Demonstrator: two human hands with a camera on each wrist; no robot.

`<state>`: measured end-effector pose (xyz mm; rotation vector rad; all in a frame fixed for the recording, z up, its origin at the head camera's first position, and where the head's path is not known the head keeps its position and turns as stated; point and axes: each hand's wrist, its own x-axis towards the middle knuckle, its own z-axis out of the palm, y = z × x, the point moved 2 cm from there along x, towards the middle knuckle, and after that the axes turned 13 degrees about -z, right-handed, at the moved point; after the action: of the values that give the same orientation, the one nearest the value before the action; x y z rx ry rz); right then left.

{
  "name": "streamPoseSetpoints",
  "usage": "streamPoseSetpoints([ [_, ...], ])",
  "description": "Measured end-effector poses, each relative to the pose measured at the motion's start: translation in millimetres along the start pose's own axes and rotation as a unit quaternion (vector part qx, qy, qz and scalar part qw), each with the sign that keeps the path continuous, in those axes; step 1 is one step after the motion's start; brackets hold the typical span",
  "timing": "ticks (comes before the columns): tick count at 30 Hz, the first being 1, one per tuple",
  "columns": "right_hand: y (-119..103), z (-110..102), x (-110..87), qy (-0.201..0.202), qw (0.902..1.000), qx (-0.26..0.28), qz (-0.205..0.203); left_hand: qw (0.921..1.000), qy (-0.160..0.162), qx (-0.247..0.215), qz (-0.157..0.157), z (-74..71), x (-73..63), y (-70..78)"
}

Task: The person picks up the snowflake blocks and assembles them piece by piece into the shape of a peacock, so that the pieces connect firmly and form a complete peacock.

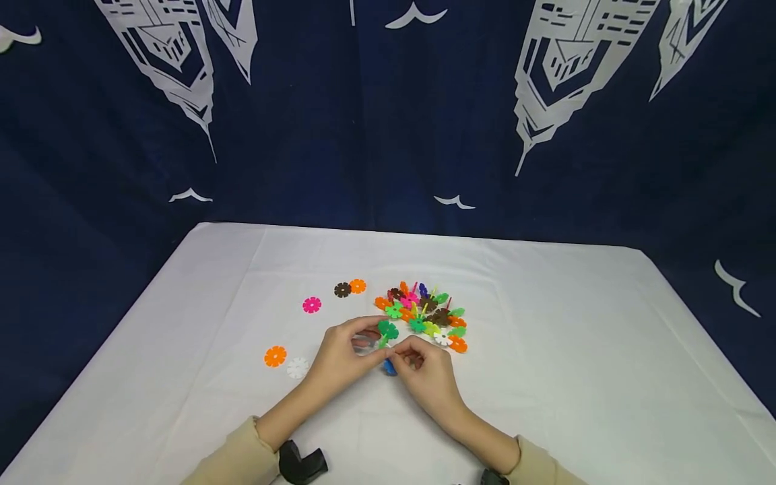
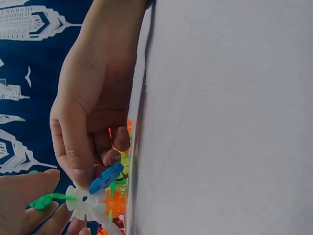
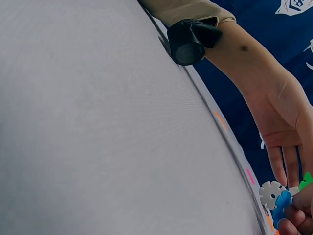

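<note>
Both hands meet over the middle of the table around a small cluster of joined plastic snowflake discs. The left hand (image 1: 336, 353) holds it from the left, its thumb and fingers curved about a green disc (image 1: 388, 329). A notched white disc (image 2: 87, 208) sits between the green one and a blue disc (image 2: 106, 178). With thumb and fingertips, the right hand (image 1: 430, 380) pinches the cluster beside the blue disc. In the right wrist view, the right fingertips overlap the blue disc's edge. Fingers partly hide the joints between the discs.
Just beyond the hands stands a larger assembly of multicoloured snowflake discs (image 1: 424, 313). Loose discs lie to the left: an orange disc (image 1: 275, 356), a white disc (image 1: 298, 368), a pink disc (image 1: 312, 305), and a brown disc (image 1: 342, 289) beside another orange disc (image 1: 358, 286).
</note>
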<state>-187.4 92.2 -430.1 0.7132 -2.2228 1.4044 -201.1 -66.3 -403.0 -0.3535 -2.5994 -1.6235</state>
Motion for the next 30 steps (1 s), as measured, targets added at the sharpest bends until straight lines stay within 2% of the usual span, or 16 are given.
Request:
streamPoseSetpoints([
  [6, 0, 2, 1.4, 0.001, 1.0, 0.009, 0.001, 0.9992, -0.016, -0.033, -0.018, 0.2, 1.0, -4.4],
  [11, 0, 5, 1.2, -0.015, 0.9998, 0.01, 0.01, 0.9973, -0.024, -0.061, -0.034, -0.2, -0.1, -8.9],
  [17, 1, 8, 1.5, -0.044, 0.9988, 0.02, 0.015, 0.9955, -0.05, -0.06, -0.054, -4.0, -3.4, -18.5],
  [20, 0, 6, 3.5, -0.064, 0.9977, 0.021, 0.007, 0.9957, -0.051, -0.047, -0.061, -6.9, -4.3, -21.9],
  [23, 5, -9, 10.6, -0.056, 0.9984, 0.013, -0.001, 0.9963, -0.047, -0.035, -0.063, -8.5, -5.1, -23.2],
  [26, 18, -39, 25.9, -0.006, 0.9995, -0.032, -0.001, 0.9959, -0.04, -0.043, -0.068, -7.6, -5.0, -23.7],
  [28, 31, -60, 36.8, 0.019, 0.997, -0.072, 0.02, 0.9944, -0.033, -0.069, -0.074, -6.3, -5.0, -24.6],
  [30, 46, -76, 45.6, 0.014, 0.9923, -0.107, 0.061, 0.9915, -0.025, -0.097, -0.083, -4.6, -5.1, -25.9],
])
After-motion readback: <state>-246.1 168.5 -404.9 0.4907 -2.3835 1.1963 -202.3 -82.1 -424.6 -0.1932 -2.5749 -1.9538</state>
